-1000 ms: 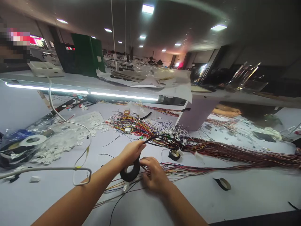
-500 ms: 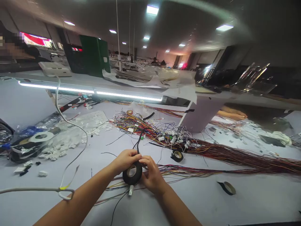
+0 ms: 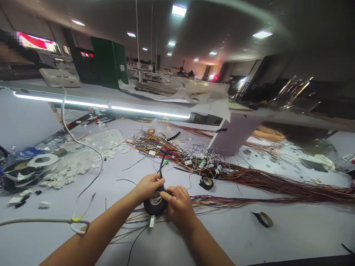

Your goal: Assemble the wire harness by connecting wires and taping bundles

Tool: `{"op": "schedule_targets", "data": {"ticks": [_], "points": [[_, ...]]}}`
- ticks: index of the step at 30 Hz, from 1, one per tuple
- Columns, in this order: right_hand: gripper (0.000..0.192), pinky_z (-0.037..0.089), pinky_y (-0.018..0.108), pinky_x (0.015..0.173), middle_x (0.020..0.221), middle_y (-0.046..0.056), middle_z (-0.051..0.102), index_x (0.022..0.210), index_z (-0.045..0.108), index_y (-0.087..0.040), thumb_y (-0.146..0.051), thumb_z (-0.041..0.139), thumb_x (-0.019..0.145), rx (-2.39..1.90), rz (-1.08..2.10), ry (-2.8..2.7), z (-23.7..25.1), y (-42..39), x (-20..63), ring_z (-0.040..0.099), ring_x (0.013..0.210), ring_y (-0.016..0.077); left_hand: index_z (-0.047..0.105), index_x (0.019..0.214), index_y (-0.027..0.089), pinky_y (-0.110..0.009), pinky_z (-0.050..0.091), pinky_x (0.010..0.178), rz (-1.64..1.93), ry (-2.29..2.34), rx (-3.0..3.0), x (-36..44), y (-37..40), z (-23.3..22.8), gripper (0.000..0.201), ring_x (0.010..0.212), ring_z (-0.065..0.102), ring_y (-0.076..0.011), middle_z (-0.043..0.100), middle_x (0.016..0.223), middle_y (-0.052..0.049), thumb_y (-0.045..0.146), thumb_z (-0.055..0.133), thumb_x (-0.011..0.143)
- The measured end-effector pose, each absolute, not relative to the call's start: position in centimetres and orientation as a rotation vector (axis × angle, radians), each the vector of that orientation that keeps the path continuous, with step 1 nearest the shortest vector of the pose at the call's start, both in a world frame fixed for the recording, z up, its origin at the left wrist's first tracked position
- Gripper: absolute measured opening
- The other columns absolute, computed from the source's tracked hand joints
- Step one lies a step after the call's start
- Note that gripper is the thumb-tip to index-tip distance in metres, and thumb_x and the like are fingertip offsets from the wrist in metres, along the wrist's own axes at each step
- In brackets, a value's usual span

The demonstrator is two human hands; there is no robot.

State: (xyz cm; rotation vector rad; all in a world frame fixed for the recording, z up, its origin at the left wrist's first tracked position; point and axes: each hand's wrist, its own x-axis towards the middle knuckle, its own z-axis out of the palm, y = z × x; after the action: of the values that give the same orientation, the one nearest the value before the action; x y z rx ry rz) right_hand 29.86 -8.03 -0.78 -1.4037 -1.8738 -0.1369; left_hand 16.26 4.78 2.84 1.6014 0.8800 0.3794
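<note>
A roll of black tape (image 3: 153,210) with a pale core is between my two hands, above several thin wires. My right hand (image 3: 181,208) grips the roll's right side, its index finger reaching over the core. My left hand (image 3: 148,188) pinches a black-taped wire strand (image 3: 162,164) just above the roll, thumb against the strand. That strand runs up toward the tangled harness. Exactly where the tape meets it is hidden by the fingers. Just below the roll a white connector (image 3: 152,221) shows, with a dark wire trailing from the area.
A long wire bundle (image 3: 257,179) stretches right from a tangle of connectors. A small black tape roll (image 3: 206,183) and another (image 3: 263,219) lie on the table. Loose white connectors (image 3: 59,179) are heaped left. A white cable (image 3: 94,147) hangs near my left forearm. A co-worker's hand (image 3: 269,133) is beyond the divider.
My right hand has shifted from the top of the tape roll onto its right side, its finger now over the core. My left hand still pinches the strand. The view has shifted slightly.
</note>
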Motion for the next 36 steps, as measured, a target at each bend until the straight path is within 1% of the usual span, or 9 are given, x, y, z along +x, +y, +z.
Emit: {"op": "schedule_targets", "data": {"ticks": [5,9,12,17,22,26,30,33,36], "points": [[0.044,0.046,0.028,0.072,0.099,0.005,0.065,0.118,0.05,-0.025,-0.005,0.045,0.079,-1.318,0.08,-1.888,0.0,-7.9,30.4,0.061,0.083,0.0173,0.061,0.076,0.016,-0.024,0.032,0.051,0.294,0.859,1.44,16.3,4.4,2.6,0.04,0.052,0.047,-0.0125,0.053,0.057,0.005,0.055,0.065,0.068],[0.033,0.045,0.03,0.072,0.089,0.003,0.065,0.101,0.054,-0.023,-0.011,0.051,0.071,-1.46,0.086,-1.771,-0.3,-8.3,29.3,0.06,0.079,0.0194,0.057,0.07,0.017,-0.022,0.031,0.049,0.299,0.869,1.378,16.4,4.2,2.3,0.04,0.051,0.044,-0.0103,0.05,0.056,0.006,0.054,0.068,0.066],[0.034,0.043,0.03,0.069,0.088,0.003,0.066,0.103,0.054,-0.023,-0.015,0.051,0.07,-1.579,0.128,-1.617,-1.0,-8.3,28.6,0.061,0.076,0.0202,0.055,0.069,0.017,-0.021,0.03,0.049,0.307,0.873,1.349,16.3,4.1,2.0,0.038,0.052,0.043,-0.0094,0.05,0.056,0.006,0.053,0.068,0.067],[0.019,0.046,0.027,0.063,0.076,0.0,0.063,0.1,0.049,-0.021,-0.032,0.052,0.084,-1.528,0.618,-1.042,-2.0,-8.0,29.3,0.059,0.066,0.0167,0.053,0.069,0.018,-0.022,0.038,0.054,0.272,0.844,1.326,16.1,4.1,1.9,0.039,0.053,0.048,-0.0103,0.052,0.057,0.005,0.055,0.064,0.068],[0.031,0.048,0.03,0.07,0.085,0.003,0.066,0.101,0.053,-0.02,-0.043,0.062,0.081,-1.382,0.839,-1.046,-1.8,-8.7,31.3,0.061,0.075,0.0186,0.058,0.075,0.018,-0.026,0.044,0.064,0.296,0.744,1.431,15.8,3.8,2.1,0.039,0.061,0.055,-0.0128,0.06,0.065,0.002,0.056,0.06,0.074],[0.037,0.048,0.031,0.077,0.096,0.005,0.067,0.113,0.054,-0.021,-0.042,0.061,0.084,-1.443,0.828,-1.245,-0.9,-9.1,33.7,0.063,0.082,0.0195,0.067,0.084,0.02,-0.028,0.044,0.074,0.306,0.624,1.588,14.9,3.0,3.2,0.026,0.075,0.057,-0.0161,0.064,0.076,0.001,0.045,0.063,0.078],[0.035,0.047,0.035,0.086,0.107,0.007,0.066,0.116,0.056,-0.02,-0.037,0.059,0.085,-1.438,0.708,-1.469,0.3,-7.2,36.0,0.063,0.094,0.0214,0.069,0.092,0.022,-0.027,0.043,0.074,0.342,0.472,2.139,14.2,2.3,4.7,0.014,0.08,0.058,-0.0173,0.067,0.084,-0.001,0.03,0.06,0.085],[0.035,0.045,0.037,0.092,0.114,0.007,0.065,0.117,0.059,-0.02,-0.031,0.059,0.084,-1.375,0.687,-1.65,1.0,-4.3,36.7,0.06,0.101,0.0219,0.069,0.09,0.021,-0.027,0.045,0.072,0.524,0.307,2.578,14.1,2.2,5.2,0.016,0.08,0.057,-0.0166,0.066,0.089,-0.004,0.026,0.054,0.091],[0.035,0.047,0.034,0.088,0.109,0.004,0.067,0.116,0.062,-0.022,-0.028,0.061,0.081,-1.33,0.804,-1.749,1.2,-1.0,36.3,0.062,0.095,0.0198,0.068,0.085,0.022,-0.03,0.046,0.081,0.734,0.12,2.82,14.1,2.6,5.2,0.014,0.088,0.057,-0.0177,0.067,0.101,-0.005,0.023,0.056,0.091]]}}
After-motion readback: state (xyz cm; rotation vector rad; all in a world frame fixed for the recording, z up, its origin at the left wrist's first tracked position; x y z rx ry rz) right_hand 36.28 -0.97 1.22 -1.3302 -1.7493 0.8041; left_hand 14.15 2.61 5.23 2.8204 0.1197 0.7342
